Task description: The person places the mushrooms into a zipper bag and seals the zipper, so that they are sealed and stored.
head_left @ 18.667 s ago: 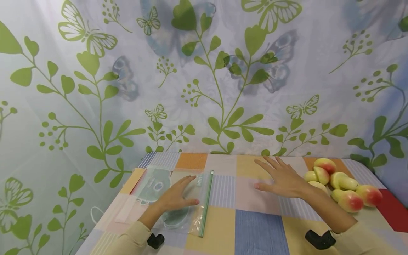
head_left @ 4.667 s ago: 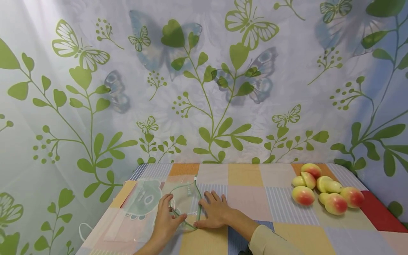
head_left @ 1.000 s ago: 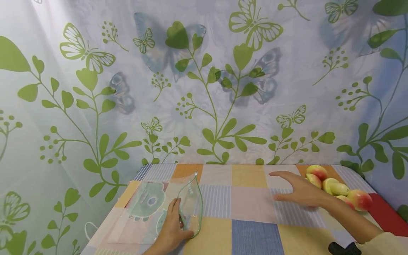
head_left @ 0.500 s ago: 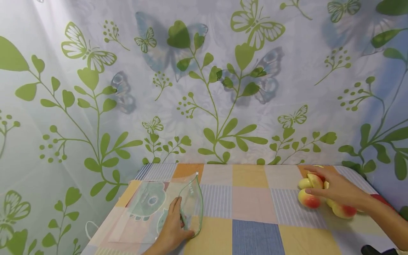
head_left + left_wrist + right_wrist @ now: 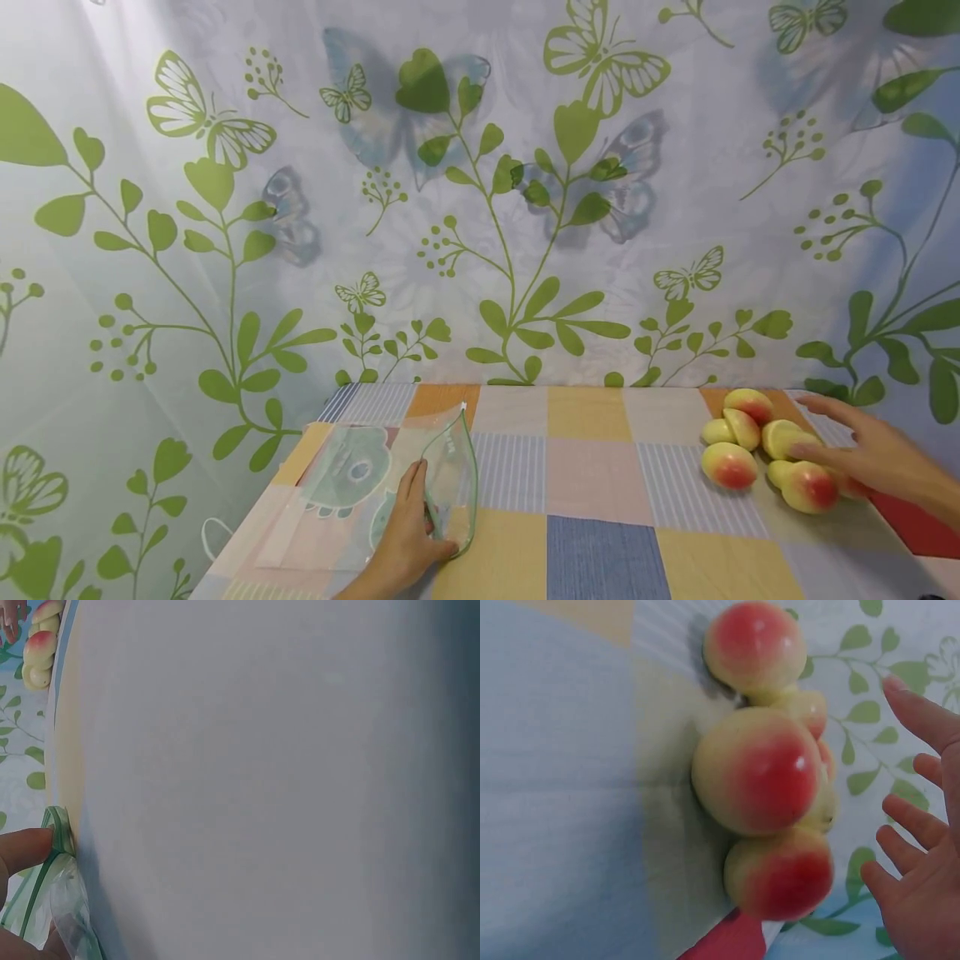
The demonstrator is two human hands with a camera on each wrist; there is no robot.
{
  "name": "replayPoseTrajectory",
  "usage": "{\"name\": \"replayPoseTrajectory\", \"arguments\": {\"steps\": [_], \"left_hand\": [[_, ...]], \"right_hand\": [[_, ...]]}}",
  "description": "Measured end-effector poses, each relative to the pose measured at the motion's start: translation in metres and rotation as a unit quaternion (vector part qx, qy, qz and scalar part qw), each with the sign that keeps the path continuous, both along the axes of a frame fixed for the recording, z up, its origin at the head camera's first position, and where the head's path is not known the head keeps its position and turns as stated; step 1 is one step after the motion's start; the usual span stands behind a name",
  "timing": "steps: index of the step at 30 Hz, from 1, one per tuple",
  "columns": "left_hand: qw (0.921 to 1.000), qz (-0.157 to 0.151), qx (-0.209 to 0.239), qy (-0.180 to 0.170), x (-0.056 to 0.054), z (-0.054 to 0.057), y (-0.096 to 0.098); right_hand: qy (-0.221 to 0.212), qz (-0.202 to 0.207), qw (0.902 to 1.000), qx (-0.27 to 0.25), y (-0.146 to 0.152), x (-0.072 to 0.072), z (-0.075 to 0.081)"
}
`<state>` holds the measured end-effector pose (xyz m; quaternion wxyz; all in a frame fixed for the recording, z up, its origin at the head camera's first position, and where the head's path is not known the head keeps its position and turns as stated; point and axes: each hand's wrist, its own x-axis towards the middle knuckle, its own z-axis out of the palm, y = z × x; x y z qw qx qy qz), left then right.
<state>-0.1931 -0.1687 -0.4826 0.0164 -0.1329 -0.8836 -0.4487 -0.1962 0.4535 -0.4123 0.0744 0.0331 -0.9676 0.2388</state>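
Note:
A clear zip bag (image 5: 453, 475) with a green zip edge and a pale green cartoon print lies on the left of the table. Its mouth gapes toward the right. My left hand (image 5: 405, 529) holds the bag at its mouth; in the left wrist view a finger (image 5: 26, 847) presses on the green zip strip (image 5: 60, 829). On the right sits a cluster of several yellow pear-shaped fruits (image 5: 729, 467) with red blushes. Over the cluster's right side is my right hand (image 5: 885, 454), fingers spread and nothing held. The right wrist view has that hand (image 5: 930, 855) apart from the fruits (image 5: 757, 772).
A patchwork cloth (image 5: 600, 475) covers the table. Behind it hangs a curtain (image 5: 480, 208) printed with leaves and butterflies. A white loop of cord (image 5: 213, 533) shows beside the table's left edge.
Earlier both hands were at the bag's zip, and the bag's mouth came apart. Since then my right hand has moved right, across the fruits to their far side. The left hand stays on the bag.

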Motion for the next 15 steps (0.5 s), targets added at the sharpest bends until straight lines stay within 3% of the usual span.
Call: {"name": "replayPoseTrajectory", "arguments": {"steps": [7, 15], "left_hand": [[0.9998, -0.002, -0.007, 0.017, 0.002, 0.001, 0.001], [0.9995, -0.003, -0.014, 0.028, 0.001, 0.001, 0.001]], "right_hand": [[-0.027, -0.013, 0.9995, 0.006, 0.020, 0.004, -0.013], [0.007, 0.006, 1.0000, 0.001, 0.039, 0.008, -0.029]]}}
